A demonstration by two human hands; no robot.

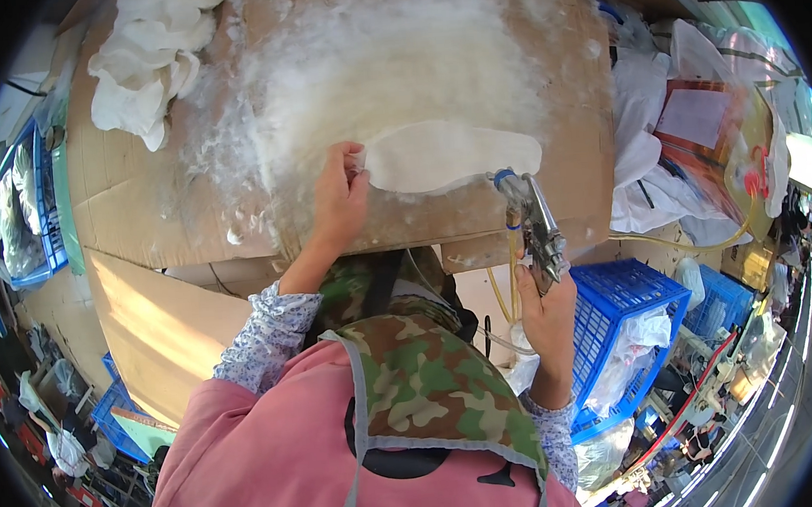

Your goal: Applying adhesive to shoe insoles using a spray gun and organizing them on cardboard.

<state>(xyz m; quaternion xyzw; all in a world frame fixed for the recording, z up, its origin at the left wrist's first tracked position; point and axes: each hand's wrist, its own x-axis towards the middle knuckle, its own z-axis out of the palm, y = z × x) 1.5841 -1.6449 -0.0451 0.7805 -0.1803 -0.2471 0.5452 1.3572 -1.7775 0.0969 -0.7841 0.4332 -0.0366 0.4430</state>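
Cardboard tabletop (pixel 578 180), fuzz (pixel 392 52) at twelve o'clock; left hand (pixel 341 201) pinches white pad (pixel 446 156) at its nine-o'clock end; right hand (pixel 550 314) grips spray gun (pixel 537 221); blue crate (pixel 609 324), four o'clock.

A cardboard-covered worktable (pixel 572 100) is flanked by blue plastic crates (pixel 592 335); a cardboard panel (pixel 183 359) at its lower left is streaked by warm light (pixel 160 304), and bright strips (pixel 781 435) are seen against dark grey at lower right
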